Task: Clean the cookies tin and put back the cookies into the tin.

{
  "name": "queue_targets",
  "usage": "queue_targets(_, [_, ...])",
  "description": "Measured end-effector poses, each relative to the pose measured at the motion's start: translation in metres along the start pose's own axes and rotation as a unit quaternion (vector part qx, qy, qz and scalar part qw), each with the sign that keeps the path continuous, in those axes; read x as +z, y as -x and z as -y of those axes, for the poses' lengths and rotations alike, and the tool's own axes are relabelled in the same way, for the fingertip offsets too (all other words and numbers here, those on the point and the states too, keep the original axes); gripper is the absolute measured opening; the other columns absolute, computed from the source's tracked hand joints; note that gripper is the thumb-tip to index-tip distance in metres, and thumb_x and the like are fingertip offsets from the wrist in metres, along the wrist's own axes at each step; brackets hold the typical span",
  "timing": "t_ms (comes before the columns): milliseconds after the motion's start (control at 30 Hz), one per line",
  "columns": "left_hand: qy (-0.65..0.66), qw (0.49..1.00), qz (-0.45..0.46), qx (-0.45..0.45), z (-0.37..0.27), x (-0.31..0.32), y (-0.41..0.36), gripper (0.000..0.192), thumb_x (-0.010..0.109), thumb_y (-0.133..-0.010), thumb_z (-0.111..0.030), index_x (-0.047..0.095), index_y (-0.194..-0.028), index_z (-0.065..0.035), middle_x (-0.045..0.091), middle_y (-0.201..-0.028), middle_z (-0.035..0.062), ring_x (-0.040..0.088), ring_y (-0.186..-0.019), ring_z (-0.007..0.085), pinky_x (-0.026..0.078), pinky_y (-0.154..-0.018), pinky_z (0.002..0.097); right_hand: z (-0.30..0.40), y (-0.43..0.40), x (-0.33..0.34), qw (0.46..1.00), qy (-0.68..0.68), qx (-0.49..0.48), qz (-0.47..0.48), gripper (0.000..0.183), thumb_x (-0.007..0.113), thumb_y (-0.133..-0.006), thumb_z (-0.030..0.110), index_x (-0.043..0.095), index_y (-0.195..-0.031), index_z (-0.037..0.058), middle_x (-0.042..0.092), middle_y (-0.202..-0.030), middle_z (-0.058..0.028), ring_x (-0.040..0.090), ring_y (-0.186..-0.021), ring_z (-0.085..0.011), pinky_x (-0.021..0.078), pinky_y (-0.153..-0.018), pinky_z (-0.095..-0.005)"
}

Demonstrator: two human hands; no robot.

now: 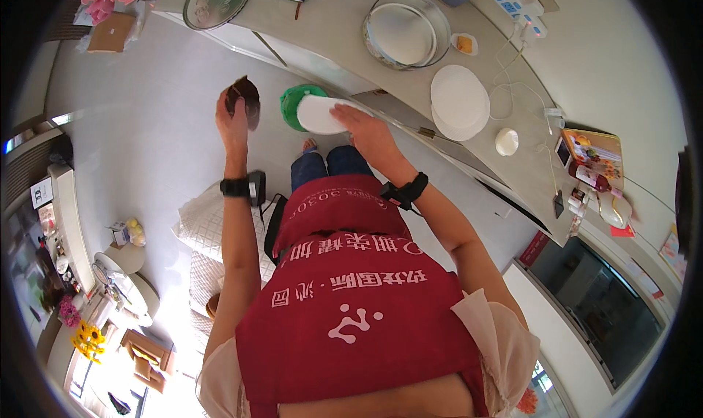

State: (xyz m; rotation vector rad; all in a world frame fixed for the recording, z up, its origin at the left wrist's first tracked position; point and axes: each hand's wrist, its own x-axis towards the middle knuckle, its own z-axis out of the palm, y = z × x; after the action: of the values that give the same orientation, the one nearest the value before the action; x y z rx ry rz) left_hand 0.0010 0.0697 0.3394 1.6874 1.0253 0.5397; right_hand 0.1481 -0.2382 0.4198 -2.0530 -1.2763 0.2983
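Note:
My left hand [233, 116] grips a dark brown object [245, 96], possibly a crumpled wrapper or a shell-like piece; blur hides exactly what it is. In my right hand [365, 129] is a thin white disc [318, 116], like a paper plate or liner, with my fingers lying over its upper face. This disc partly covers a bin with a green liner [291, 107], which stands on the floor close to the counter. The bin's contents are mostly hidden.
Along the right runs a counter [340, 39] bearing a round glass dish [406, 33], white paper discs [460, 102], a small white cup [506, 141] and a small dish with a yellow piece [464, 45]. Cables trail from a power strip [516, 8]. A metal tray [215, 3] lies at the far end.

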Motion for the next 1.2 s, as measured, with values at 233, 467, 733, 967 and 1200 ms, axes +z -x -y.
queue_targets(233, [-0.243, 0.899, 0.299, 0.207, -0.077, 0.049, 0.047, 0.03, 0.067, -0.086, -0.009, 0.068, -0.116, -0.0054, 0.069, -0.107, 0.0173, 0.064, -0.1, 0.0387, 0.054, -0.086, 0.0438, 0.023, -0.024, -0.032, 0.997, 0.004, -0.017, 0.073, 0.039, 0.056, -0.088, 0.001, 0.066, -0.126, 0.0071, 0.071, -0.119, -0.0149, 0.069, -0.109, -0.0311, 0.0564, -0.091, -0.0428])
queue_targets(467, [-0.138, 0.964, 0.222, -0.055, -0.039, -0.009, 0.016, 0.033, 0.065, -0.083, -0.004, 0.071, -0.115, -0.0047, 0.068, -0.096, 0.0144, 0.068, -0.09, 0.0278, 0.056, -0.077, 0.0417, -0.001, -0.052, -0.153, 0.938, -0.109, 0.23, -0.236, 0.036, 0.063, -0.089, 0.0, 0.075, -0.12, 0.0131, 0.077, -0.104, -0.0118, 0.073, -0.089, -0.0239, 0.0556, -0.081, -0.0323])
queue_targets(733, [-0.1, 0.965, 0.216, 0.11, -0.04, 0.008, 0.032, 0.04, 0.067, -0.082, -0.003, 0.07, -0.121, -0.0063, 0.068, -0.1, 0.0105, 0.066, -0.082, 0.0227, 0.053, -0.072, 0.0339, -0.097, -0.09, -0.138, 0.941, 0.259, -0.029, -0.218, 0.049, 0.061, -0.084, -0.003, 0.064, -0.132, 0.008, 0.067, -0.134, -0.0124, 0.061, -0.129, -0.0294, 0.0529, -0.103, -0.0396])
queue_targets(967, [-0.079, 0.968, 0.211, 0.111, -0.044, 0.015, 0.041, 0.038, 0.069, -0.082, -0.005, 0.072, -0.119, -0.0056, 0.07, -0.099, 0.0093, 0.065, -0.079, 0.0198, 0.053, -0.07, 0.032, -0.144, -0.09, -0.103, 0.969, 0.246, 0.0, -0.024, 0.051, 0.06, -0.095, 0.022, 0.054, -0.145, 0.01, 0.051, -0.152, -0.0149, 0.044, -0.143, -0.0392, 0.0433, -0.114, -0.0446])
queue_targets(1200, [-0.107, 0.964, 0.231, 0.076, -0.036, 0.015, 0.051, 0.037, 0.069, -0.083, -0.004, 0.072, -0.119, -0.0042, 0.071, -0.101, 0.01, 0.068, -0.085, 0.0196, 0.055, -0.075, 0.0328, -0.146, -0.102, -0.104, 0.952, 0.177, 0.13, 0.213, 0.078, 0.038, -0.102, 0.068, 0.042, -0.157, 0.0124, 0.025, -0.169, -0.0157, 0.02, -0.154, -0.0462, 0.0219, -0.126, -0.0477])
